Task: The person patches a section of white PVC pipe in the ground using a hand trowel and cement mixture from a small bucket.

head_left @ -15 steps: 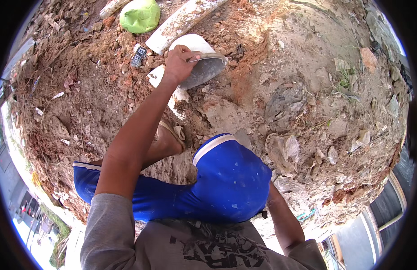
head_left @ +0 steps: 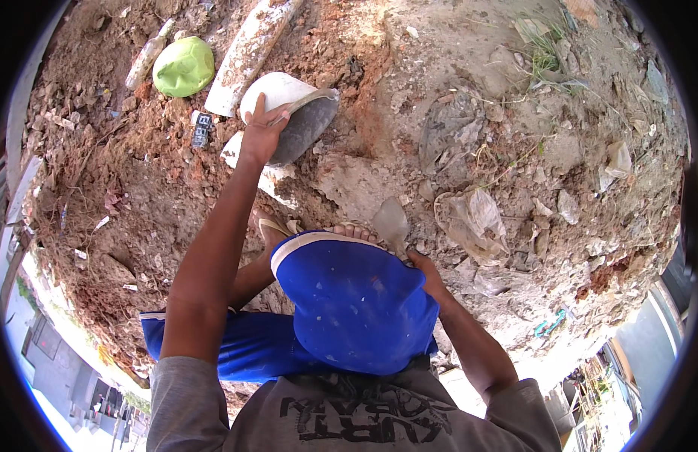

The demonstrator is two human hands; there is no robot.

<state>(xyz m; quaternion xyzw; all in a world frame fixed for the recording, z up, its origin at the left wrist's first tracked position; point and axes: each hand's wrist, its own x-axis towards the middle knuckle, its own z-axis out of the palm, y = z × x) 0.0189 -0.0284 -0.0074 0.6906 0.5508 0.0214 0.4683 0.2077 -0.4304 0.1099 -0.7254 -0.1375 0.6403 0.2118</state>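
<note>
My left hand (head_left: 265, 126) grips the rim of a curved white plastic piece (head_left: 269, 88) with a dark grey inner side, tilted over the dirt. Another white, broken piece lies under it. My right hand (head_left: 423, 267), partly hidden beside my blue-clad knee, is closed on a scraper-like tool with a flat grey blade (head_left: 391, 218); its handle is mostly covered. My feet in sandals show beyond the blue shorts, on the rough ground.
A white mottled pipe (head_left: 243, 53), a crumpled green ball (head_left: 182, 67), a dirty bottle (head_left: 146, 59) and a small dark object (head_left: 201, 129) lie at upper left. Plastic scraps (head_left: 469, 223), stones and grass tufts (head_left: 543, 60) are scattered to the right.
My right hand has come forward into view beside my knee with the bladed tool. My left hand and the white piece appear farther left as the view has shifted.
</note>
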